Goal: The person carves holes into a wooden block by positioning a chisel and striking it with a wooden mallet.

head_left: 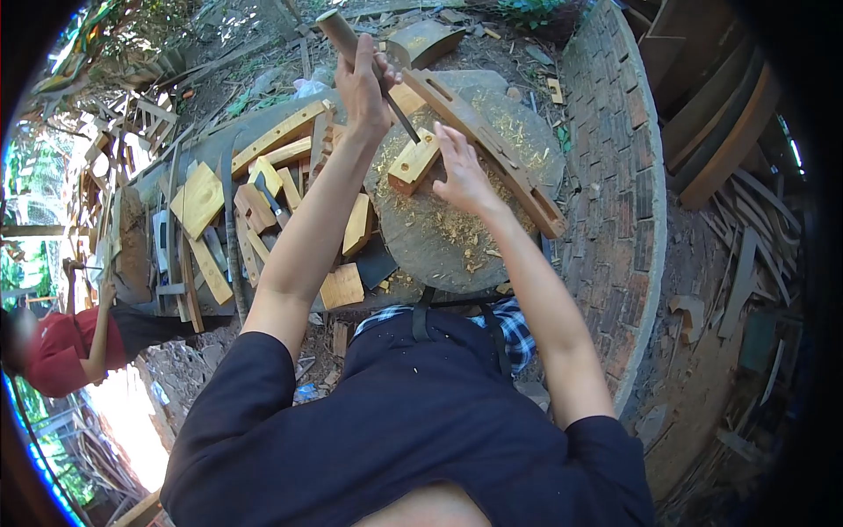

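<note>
My left hand (362, 98) is wrapped around a chisel (336, 33) with a thick wooden handle. Its dark metal blade slants down to the top of a small wooden block (415, 164), which has round holes in its upper face. Beside the block's right side is my right hand (464, 176), its fingers stretched out and close to the edge; whether they touch the wood I cannot tell. The block rests on a round stump top (408, 237) strewn with wood shavings. A long slotted wooden beam (492, 145) lies just to the right of the block.
Cut wood pieces (198, 200) and a dark-handled tool (270, 200) lie on the left. Behind the stump sits a curved wood chunk (425, 42). A brick wall (615, 202) runs along the right. Another person in a red shirt (66, 351) is at far left.
</note>
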`<action>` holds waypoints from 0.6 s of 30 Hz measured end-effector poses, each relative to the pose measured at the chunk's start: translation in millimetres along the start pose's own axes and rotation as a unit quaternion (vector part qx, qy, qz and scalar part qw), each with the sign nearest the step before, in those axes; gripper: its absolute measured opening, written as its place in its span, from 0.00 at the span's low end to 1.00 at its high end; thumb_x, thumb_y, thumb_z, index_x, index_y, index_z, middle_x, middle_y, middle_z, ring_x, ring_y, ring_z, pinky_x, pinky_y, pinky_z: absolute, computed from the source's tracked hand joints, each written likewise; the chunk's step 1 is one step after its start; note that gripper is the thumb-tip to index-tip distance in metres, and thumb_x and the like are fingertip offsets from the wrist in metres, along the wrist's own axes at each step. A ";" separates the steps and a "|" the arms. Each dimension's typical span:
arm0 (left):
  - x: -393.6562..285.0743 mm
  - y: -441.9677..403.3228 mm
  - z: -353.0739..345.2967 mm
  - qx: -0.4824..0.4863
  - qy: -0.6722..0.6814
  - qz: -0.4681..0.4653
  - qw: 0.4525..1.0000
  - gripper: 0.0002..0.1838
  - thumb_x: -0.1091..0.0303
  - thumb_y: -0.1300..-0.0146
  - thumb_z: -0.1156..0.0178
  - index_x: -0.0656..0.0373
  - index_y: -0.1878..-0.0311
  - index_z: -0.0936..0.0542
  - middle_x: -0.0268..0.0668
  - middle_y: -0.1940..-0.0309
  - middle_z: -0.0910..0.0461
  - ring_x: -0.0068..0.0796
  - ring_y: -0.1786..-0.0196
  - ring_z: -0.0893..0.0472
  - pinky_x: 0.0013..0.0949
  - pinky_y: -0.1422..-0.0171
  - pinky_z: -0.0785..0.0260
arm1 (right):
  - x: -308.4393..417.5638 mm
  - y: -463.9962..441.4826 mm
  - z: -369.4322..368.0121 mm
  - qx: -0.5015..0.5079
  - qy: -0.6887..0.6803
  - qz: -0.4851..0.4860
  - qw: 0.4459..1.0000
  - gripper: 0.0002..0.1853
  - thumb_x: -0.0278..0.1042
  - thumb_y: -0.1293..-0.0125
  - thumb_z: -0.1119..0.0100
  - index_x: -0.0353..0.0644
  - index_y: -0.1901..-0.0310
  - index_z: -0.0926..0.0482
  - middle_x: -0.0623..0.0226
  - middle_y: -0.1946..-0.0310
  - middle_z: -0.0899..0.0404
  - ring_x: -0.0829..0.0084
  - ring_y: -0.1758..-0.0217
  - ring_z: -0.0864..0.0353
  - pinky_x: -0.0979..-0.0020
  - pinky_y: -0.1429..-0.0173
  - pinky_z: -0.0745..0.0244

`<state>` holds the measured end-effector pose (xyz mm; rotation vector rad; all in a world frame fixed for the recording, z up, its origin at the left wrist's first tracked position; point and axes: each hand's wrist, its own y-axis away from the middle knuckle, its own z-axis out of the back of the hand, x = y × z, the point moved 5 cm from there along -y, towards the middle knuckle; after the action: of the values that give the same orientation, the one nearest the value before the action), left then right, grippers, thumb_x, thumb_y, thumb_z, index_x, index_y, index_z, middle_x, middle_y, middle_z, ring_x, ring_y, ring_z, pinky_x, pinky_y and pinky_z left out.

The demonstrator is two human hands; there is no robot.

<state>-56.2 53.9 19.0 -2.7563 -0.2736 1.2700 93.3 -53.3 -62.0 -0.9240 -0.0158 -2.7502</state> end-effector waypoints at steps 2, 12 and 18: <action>1.7 -0.8 -6.4 -0.010 -0.015 0.005 1.000 0.15 0.58 0.32 0.38 0.55 0.60 0.33 0.29 0.77 0.32 0.21 0.78 0.32 0.28 0.74 0.36 | -10.8 -24.4 -3.1 0.009 0.023 0.016 1.000 0.52 0.23 0.51 0.36 0.53 0.24 0.52 0.60 0.28 0.46 0.50 0.29 0.40 0.56 0.28 0.35; 11.7 -12.1 0.2 -0.024 -0.039 0.072 0.996 0.18 0.54 0.38 0.33 0.51 0.68 0.32 0.26 0.81 0.36 0.16 0.82 0.38 0.23 0.80 0.47 | -14.3 -20.8 -11.8 0.070 -0.044 0.023 0.996 0.34 0.39 0.54 0.24 0.46 0.44 0.29 0.60 0.50 0.28 0.53 0.46 0.22 0.56 0.44 0.24; 24.2 -1.4 -6.4 -0.020 -0.045 0.105 0.993 0.20 0.54 0.37 0.33 0.51 0.74 0.33 0.24 0.84 0.40 0.13 0.86 0.43 0.21 0.83 0.54 | -14.6 -14.1 -17.4 -0.012 -0.061 -0.001 0.998 0.33 0.37 0.54 0.23 0.45 0.46 0.29 0.60 0.52 0.29 0.52 0.50 0.20 0.55 0.48 0.22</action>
<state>-36.1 60.1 5.4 -2.8268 -0.0141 1.4531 91.0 -37.8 -83.7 -1.0976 -0.0041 -2.6977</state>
